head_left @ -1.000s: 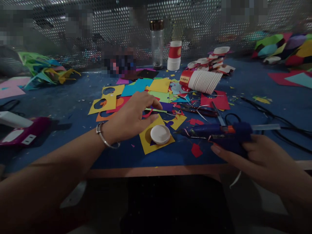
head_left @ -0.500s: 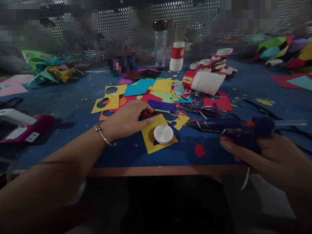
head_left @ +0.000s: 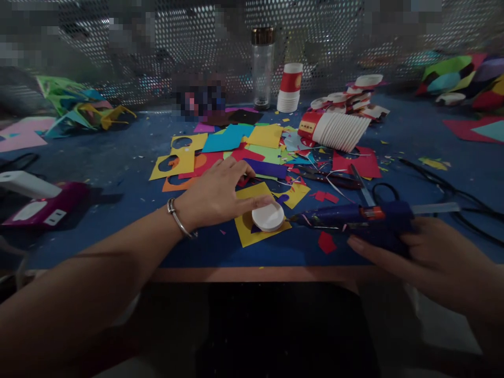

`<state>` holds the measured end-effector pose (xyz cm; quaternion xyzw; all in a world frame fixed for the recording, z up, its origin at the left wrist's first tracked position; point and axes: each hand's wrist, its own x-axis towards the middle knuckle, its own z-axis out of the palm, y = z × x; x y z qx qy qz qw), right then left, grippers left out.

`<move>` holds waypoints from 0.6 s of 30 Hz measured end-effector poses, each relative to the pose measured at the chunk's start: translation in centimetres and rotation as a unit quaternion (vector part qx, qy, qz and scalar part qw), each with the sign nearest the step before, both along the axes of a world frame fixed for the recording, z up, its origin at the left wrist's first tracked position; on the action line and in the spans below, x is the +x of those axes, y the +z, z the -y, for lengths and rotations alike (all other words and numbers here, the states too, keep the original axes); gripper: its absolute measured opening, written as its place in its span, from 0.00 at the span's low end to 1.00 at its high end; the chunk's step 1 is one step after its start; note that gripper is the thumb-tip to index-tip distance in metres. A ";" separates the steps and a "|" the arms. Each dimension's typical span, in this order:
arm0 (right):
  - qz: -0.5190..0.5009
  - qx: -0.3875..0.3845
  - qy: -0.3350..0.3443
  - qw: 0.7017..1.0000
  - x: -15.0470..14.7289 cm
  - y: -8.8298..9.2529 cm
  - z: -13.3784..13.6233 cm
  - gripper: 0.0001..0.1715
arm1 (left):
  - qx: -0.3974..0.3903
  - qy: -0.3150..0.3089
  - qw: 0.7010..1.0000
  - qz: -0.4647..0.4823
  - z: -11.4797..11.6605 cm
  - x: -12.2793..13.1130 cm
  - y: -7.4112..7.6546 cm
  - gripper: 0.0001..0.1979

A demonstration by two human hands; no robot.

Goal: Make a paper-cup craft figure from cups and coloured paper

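Note:
My right hand (head_left: 437,252) is wrapped round the handle of a blue hot glue gun (head_left: 350,219) with a clear glue stick poking out of its back. The gun's dark nozzle points left, close to the right edge of a white round disc like a paper cup bottom (head_left: 268,217). That disc lies on a square of yellow paper (head_left: 246,233). My left hand (head_left: 220,191), palm down with a bracelet at the wrist, has its thumb stretched over the disc's far edge. Whether the thumb touches it I cannot tell. Its other fingers are partly bent over the coloured paper.
Scissors (head_left: 334,179), paper scraps and cut sheets (head_left: 226,137) lie beyond the hands. Stacked paper cups (head_left: 338,130) lie on their side; another cup stack (head_left: 290,89) stands by a clear bottle (head_left: 262,73). A purple power strip (head_left: 51,207) is at left, black cable (head_left: 437,181) at right.
My left thumb has moved right, over to the white disc. My right hand has brought the glue gun left, its nozzle now close to the disc.

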<state>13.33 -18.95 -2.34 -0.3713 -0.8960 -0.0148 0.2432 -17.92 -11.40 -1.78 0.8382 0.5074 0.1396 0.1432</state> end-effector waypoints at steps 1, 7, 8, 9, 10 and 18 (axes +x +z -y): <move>0.003 0.013 0.006 1.000 -0.2 0.3 -0.1 0.49 | 0.007 0.000 1.000 -0.001 0.1 0.1 0.0 0.33; 0.067 0.131 0.065 0.987 0.1 0.3 -0.3 0.45 | 0.066 -0.097 0.993 0.012 1.3 0.9 0.5 0.31; 0.085 0.152 0.072 0.982 0.2 0.1 -0.4 0.45 | 0.063 -0.125 0.990 0.014 1.4 1.0 0.6 0.30; 0.104 0.167 0.078 0.977 0.4 0.0 -0.4 0.45 | 0.060 -0.147 0.987 0.017 1.5 1.0 0.7 0.29; 0.122 0.181 0.084 0.972 0.4 -0.1 -0.5 0.45 | 0.059 -0.162 0.985 0.021 1.6 1.1 0.7 0.29; 0.150 0.163 0.061 0.973 1.0 -0.3 -0.2 0.45 | 0.050 -0.198 0.978 0.032 1.2 1.0 0.6 0.21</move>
